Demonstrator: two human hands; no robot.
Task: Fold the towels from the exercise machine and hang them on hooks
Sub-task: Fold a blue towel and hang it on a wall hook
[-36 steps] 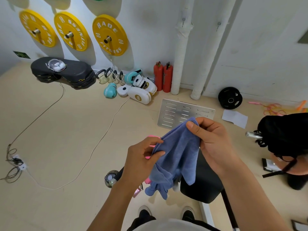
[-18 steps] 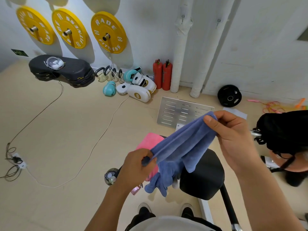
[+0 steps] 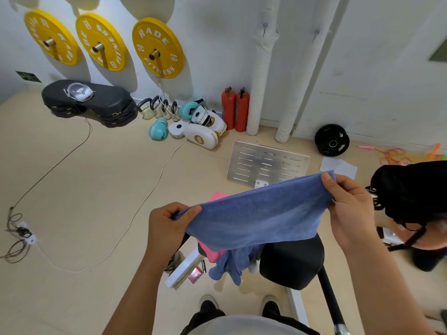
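Observation:
A blue towel (image 3: 258,213) is stretched out between my two hands in front of my chest. My left hand (image 3: 167,226) pinches its left corner, and my right hand (image 3: 350,209) pinches its upper right corner, held higher. The towel's lower part hangs bunched below (image 3: 232,264). A pink towel (image 3: 212,250) lies under it on the exercise machine, mostly hidden. The machine's black padded seat (image 3: 290,264) sits just below the blue towel. No hooks are in view.
Yellow weight plates (image 3: 157,47) hang on the wall. Boxing gloves and pads (image 3: 200,131), two red fire extinguishers (image 3: 235,110) and white pipes stand along it. A metal plate (image 3: 266,163) lies on the floor. Another person (image 3: 416,204) crouches at right. Cables run across the left floor.
My hands have pulled apart, the right one going right and the left one staying low. The blue towel has gone from a bunched drape to a wide, taut spread.

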